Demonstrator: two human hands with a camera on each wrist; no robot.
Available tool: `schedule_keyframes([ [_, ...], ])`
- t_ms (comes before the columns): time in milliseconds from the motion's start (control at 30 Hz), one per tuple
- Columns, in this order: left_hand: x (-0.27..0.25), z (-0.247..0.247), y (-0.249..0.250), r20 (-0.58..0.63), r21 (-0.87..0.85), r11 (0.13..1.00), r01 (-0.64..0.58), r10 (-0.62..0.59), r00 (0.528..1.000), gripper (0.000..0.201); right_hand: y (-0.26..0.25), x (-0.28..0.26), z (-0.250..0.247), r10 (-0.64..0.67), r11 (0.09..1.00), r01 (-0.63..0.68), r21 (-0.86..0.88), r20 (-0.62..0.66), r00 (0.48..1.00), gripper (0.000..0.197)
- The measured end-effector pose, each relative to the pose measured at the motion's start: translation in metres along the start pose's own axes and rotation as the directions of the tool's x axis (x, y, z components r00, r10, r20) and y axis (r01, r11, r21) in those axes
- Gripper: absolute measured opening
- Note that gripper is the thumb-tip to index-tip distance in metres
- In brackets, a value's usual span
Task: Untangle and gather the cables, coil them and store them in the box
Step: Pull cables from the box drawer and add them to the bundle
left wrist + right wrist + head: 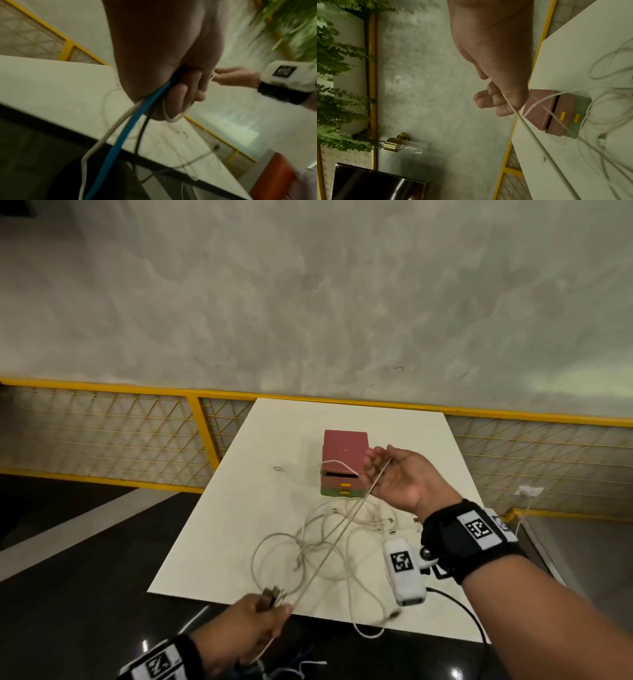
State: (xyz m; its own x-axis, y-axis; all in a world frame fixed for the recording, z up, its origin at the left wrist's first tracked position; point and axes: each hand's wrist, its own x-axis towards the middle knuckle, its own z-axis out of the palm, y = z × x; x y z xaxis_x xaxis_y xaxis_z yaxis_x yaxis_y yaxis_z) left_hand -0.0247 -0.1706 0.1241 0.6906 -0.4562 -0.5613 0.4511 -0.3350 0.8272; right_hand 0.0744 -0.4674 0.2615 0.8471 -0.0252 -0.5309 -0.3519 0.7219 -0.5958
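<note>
A pale cable runs taut from my left hand, low at the table's near edge, up to my right hand, raised beside the pink box. The right hand pinches that cable between curled fingers. The left hand grips a bundle: a white cable, a blue cable and a black cable; several metal plugs stick out above it. More white cables lie tangled on the white table. The box has an open slot with a white cable end in it.
A yellow mesh railing runs behind the table. A small ring lies left of the box. One cable loop hangs over the table's near edge above the dark floor. A white camera unit and black strap sit on my right wrist.
</note>
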Motion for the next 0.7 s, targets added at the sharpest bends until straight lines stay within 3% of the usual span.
schedule_keyframes([
  [67,-0.007,-0.01,-0.013,-0.078,0.043,0.998,0.043,-0.04,0.996,0.038,-0.005,0.002,-0.001,-0.035,0.999,0.035,-0.003,-0.009,0.999,0.03],
  [133,-0.011,-0.014,-0.007,-0.241,-0.01,1.0,-0.007,0.004,0.97,0.037,-0.004,0.002,-0.003,-0.062,0.998,0.061,-0.034,-0.027,0.998,0.027],
  [200,-0.011,-0.01,0.022,-0.409,-0.125,0.977,-0.174,0.108,0.906,0.034,0.007,0.002,-0.007,-0.064,0.991,0.062,-0.116,-0.015,0.998,0.027],
  [267,-0.004,-0.003,0.066,-0.512,-0.128,0.929,-0.347,0.237,0.825,0.031,0.022,0.001,-0.01,-0.037,0.981,0.044,-0.187,0.041,0.998,0.027],
  [333,0.008,0.009,0.108,-0.543,-0.059,0.875,-0.48,0.375,0.751,0.021,0.039,-0.001,-0.01,-0.004,0.97,0.029,-0.243,0.102,0.995,0.026],
  [400,0.021,0.029,0.142,-0.475,0.013,0.821,-0.571,0.508,0.719,0.009,0.052,-0.005,-0.006,0.01,0.961,0.03,-0.276,0.143,0.99,0.026],
  [533,0.044,0.063,0.168,-0.382,-0.04,0.819,-0.572,0.517,0.766,0.006,0.062,-0.016,0.004,0.016,0.978,0.03,-0.208,0.215,0.977,0.037],
  [633,0.045,0.071,0.169,-0.367,-0.125,0.818,-0.562,0.488,0.792,0.004,0.054,-0.017,0.005,0.041,0.974,0.006,-0.226,0.199,0.979,0.041],
  [700,0.037,0.069,0.162,-0.311,-0.084,0.842,-0.532,0.485,0.817,0.015,0.045,-0.014,0.005,0.056,0.973,-0.018,-0.229,0.16,0.986,0.04],
])
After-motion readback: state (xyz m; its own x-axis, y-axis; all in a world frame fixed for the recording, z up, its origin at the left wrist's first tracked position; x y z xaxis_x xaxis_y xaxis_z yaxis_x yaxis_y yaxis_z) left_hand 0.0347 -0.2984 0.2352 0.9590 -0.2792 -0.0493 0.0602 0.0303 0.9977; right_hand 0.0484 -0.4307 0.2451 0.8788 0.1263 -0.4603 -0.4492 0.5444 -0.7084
